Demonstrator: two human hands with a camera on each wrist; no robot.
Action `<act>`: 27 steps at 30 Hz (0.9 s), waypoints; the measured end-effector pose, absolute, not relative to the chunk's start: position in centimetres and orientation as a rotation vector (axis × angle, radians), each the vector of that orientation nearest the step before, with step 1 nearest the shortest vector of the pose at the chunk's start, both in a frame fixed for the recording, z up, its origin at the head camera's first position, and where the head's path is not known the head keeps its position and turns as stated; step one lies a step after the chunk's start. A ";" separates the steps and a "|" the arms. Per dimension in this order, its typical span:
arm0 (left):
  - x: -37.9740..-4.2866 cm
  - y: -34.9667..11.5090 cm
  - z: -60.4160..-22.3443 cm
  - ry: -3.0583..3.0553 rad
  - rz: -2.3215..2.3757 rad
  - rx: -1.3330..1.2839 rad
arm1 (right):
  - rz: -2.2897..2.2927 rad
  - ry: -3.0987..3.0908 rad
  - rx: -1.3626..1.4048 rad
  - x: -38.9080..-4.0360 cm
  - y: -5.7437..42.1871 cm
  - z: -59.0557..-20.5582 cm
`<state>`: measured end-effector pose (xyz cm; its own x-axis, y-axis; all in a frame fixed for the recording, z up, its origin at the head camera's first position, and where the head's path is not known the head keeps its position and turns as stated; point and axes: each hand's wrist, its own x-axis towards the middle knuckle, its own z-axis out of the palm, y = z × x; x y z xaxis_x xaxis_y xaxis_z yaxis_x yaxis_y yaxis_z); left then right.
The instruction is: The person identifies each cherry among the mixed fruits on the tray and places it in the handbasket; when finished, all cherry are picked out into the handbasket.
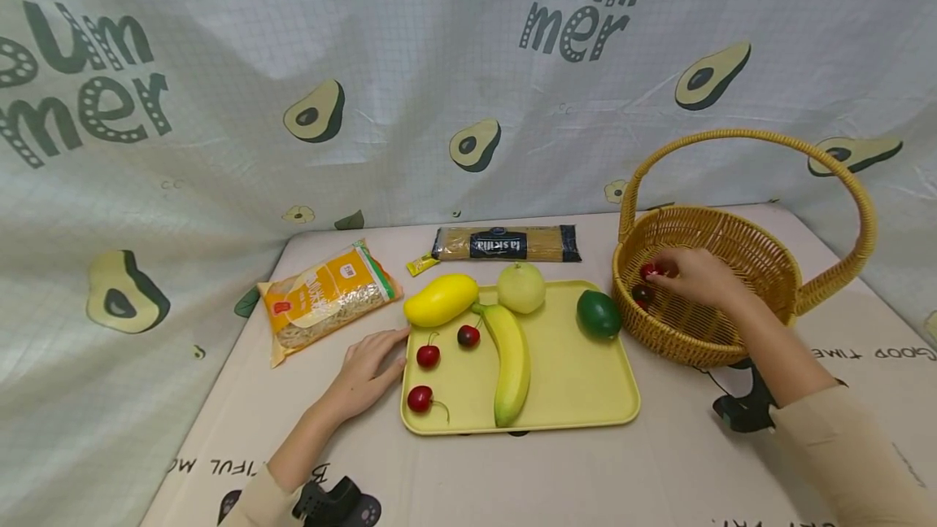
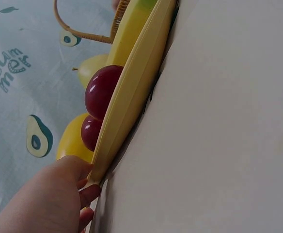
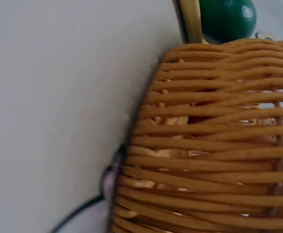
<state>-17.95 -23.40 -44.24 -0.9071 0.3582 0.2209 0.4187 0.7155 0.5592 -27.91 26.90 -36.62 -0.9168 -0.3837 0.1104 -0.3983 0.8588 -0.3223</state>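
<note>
At right of frame, pinching a cherry inside the basket with right hand; left of centre, gripping the tray with left hand (likely for steadiness).

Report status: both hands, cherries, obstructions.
Left hand holding left edge of tray. Right hand pinching cherry inside basket. Three more cherries on tray. No obstruction visible.
</note>
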 end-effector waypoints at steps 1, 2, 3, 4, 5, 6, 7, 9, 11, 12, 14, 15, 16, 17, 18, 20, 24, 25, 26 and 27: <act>-17.9 -23.4 -44.3 -2.819 -0.956 -0.642 | 0.521 -2.994 0.628 -27.9 26.9 -36.8; -17.9 -23.4 -44.3 -2.819 -0.954 -0.643 | 0.515 -3.002 0.623 -27.9 27.0 -37.0; -17.9 -23.4 -44.4 -2.820 -0.954 -0.645 | 0.513 -3.011 0.616 -27.9 27.0 -37.2; -17.9 -23.4 -44.4 -2.818 -0.954 -0.645 | 0.514 -3.016 0.615 -27.8 27.0 -37.3; -17.9 -23.4 -44.4 -2.819 -0.952 -0.645 | 0.517 -3.020 0.614 -27.8 27.0 -37.4; -17.9 -23.4 -44.5 -2.819 -0.951 -0.644 | 0.516 -3.021 0.612 -27.7 26.9 -37.4; -17.9 -23.4 -44.5 -2.818 -0.950 -0.642 | 0.513 -3.022 0.610 -27.7 26.9 -37.4; -17.9 -23.5 -44.6 -2.816 -0.952 -0.640 | 0.513 -3.019 0.612 -27.7 26.8 -37.4; -17.9 -23.5 -44.6 -2.814 -0.952 -0.637 | 0.511 -3.016 0.618 -27.7 26.7 -37.4; -17.9 -23.5 -44.6 -2.812 -0.956 -0.636 | 0.509 -3.017 0.620 -27.7 26.7 -37.4; -17.9 -23.5 -44.6 -2.812 -0.959 -0.637 | 0.515 -3.022 0.625 -27.7 26.6 -37.5; -17.9 -23.5 -44.6 -2.813 -0.959 -0.637 | 0.521 -3.025 0.625 -27.7 26.6 -37.5; -18.0 -23.5 -44.7 -2.814 -0.956 -0.638 | 0.521 -3.028 0.624 -27.7 26.6 -37.5; -18.0 -23.5 -44.6 -2.815 -0.955 -0.638 | 0.523 -3.031 0.623 -27.7 26.6 -37.5; -18.0 -23.5 -44.6 -2.814 -0.955 -0.640 | 0.520 -3.033 0.622 -27.7 26.6 -37.5; -18.0 -23.5 -44.6 -2.816 -0.952 -0.640 | 0.514 -3.038 0.622 -27.7 26.7 -37.6; -18.1 -23.5 -44.5 -2.821 -0.955 -0.636 | 0.488 -3.048 0.632 -27.9 26.8 -37.8; -18.1 -23.5 -44.5 -2.825 -0.954 -0.633 | 0.485 -3.052 0.634 -28.0 26.8 -37.8; -18.1 -23.5 -44.5 -2.825 -0.956 -0.632 | 0.482 -3.054 0.636 -28.0 26.8 -37.9; -18.1 -23.5 -44.5 -2.827 -0.954 -0.631 | 0.484 -3.057 0.637 -28.0 26.9 -37.9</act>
